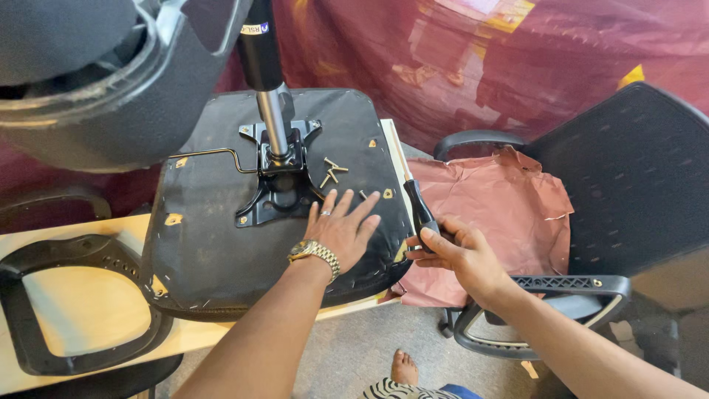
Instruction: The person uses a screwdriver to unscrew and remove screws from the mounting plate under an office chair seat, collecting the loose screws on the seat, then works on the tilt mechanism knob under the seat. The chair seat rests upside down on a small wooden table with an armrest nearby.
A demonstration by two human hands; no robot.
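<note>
Bare foot (404,367) on the grey floor, nearest the lens. Left to right: black armrest loop (55,303) on the wooden table (88,303); upturned seat cushion (214,244) with its black mounting plate (277,193) and gas cylinder (267,81) standing up; loose screws (331,171) just right of the plate. Left hand (341,229) flat on the cushion, fingers spread, gripping nothing. Right hand (461,255) closed round a black-handled screwdriver (419,210) at the cushion's right edge. Black office chair (628,192) with brown paper (502,214) on its seat.
</note>
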